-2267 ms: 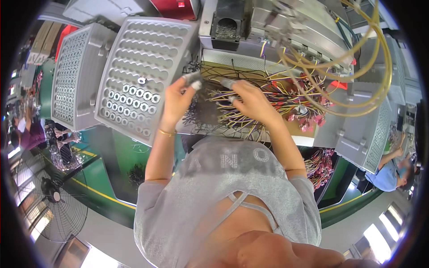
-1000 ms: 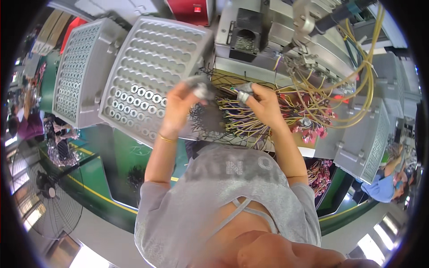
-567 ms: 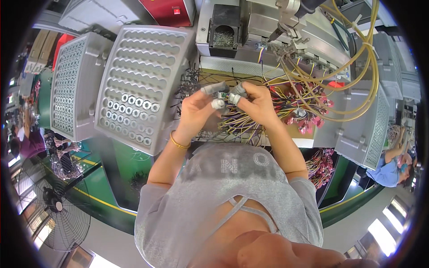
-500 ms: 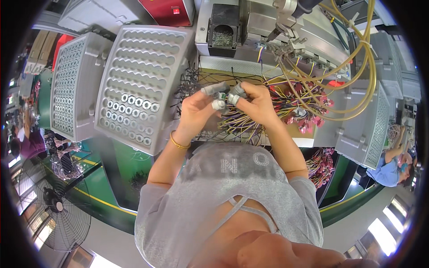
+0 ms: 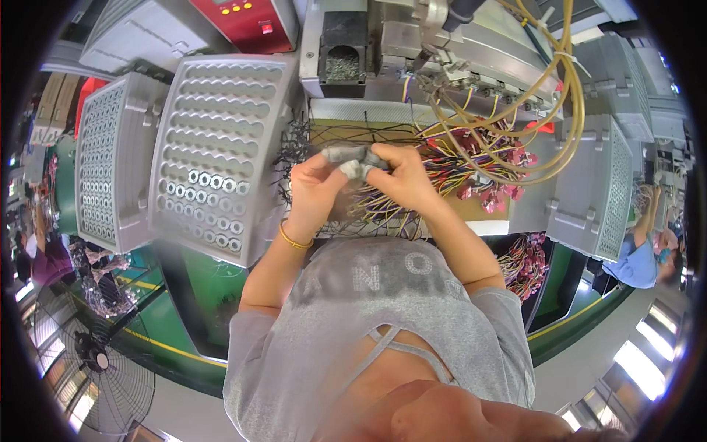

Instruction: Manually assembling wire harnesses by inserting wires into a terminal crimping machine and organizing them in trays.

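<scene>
**Two hands meet over a bundle of wires at the machine front**

A grey metal machine fills the top of the view, with yellow hoses looping off its right side and a red control box at its upper left. Left of it stand two grey perforated trays, tilted, the nearer one carrying two rows of small metal rings. Below the machine runs the counter, strewn with thin wires, many of them ending in dark red connectors.

Over the middle of that counter the two hands come together, fingertips capped in grey finger cots. The left hand, a yellow bangle at its wrist, pinches shut on the near end of a wire bundle. The right hand closes on the same bundle just beside it, fingertips touching the left's. The bundle lies beneath and between the hands, its long axis running roughly left to right, the loose lengths trailing right toward the connectors. Both hands are equally near it; neither is free.
</scene>
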The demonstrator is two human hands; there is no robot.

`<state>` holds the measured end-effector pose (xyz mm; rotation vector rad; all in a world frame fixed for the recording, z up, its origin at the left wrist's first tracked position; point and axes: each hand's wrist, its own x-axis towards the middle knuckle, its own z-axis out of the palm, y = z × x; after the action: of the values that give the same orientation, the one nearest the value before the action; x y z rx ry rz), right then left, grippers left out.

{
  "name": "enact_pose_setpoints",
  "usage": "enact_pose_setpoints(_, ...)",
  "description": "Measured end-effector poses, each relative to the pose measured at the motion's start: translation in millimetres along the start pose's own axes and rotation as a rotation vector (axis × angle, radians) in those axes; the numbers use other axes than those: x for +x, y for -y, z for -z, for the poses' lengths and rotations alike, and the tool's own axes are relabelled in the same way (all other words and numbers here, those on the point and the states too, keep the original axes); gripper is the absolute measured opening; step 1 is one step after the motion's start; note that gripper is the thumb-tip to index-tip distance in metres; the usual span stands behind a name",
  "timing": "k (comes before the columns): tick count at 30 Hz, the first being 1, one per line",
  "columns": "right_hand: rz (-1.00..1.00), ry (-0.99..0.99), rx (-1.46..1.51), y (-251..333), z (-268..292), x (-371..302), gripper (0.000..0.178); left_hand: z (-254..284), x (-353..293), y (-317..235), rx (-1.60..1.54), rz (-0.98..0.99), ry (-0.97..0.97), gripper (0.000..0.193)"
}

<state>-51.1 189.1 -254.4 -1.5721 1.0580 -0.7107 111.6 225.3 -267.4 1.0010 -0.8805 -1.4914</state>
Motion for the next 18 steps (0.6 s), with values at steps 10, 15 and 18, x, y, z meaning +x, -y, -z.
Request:
enact_pose_setpoints(10,-0.165,0.095,0.267,6,9,0,0.020,2,12,-7,-0.208,0.143,0.148,0.029)
enact_pose_setpoints(15,-0.107,-0.054,0.543,-4,8,3,0.015,-7,15,-1,-0.365,0.221,0.190,0.036)
enact_pose_setpoints(18,-0.054,-0.189,0.421,-9,9,4,0.013,-9,18,-2,-0.345,0.192,0.125,0.036)
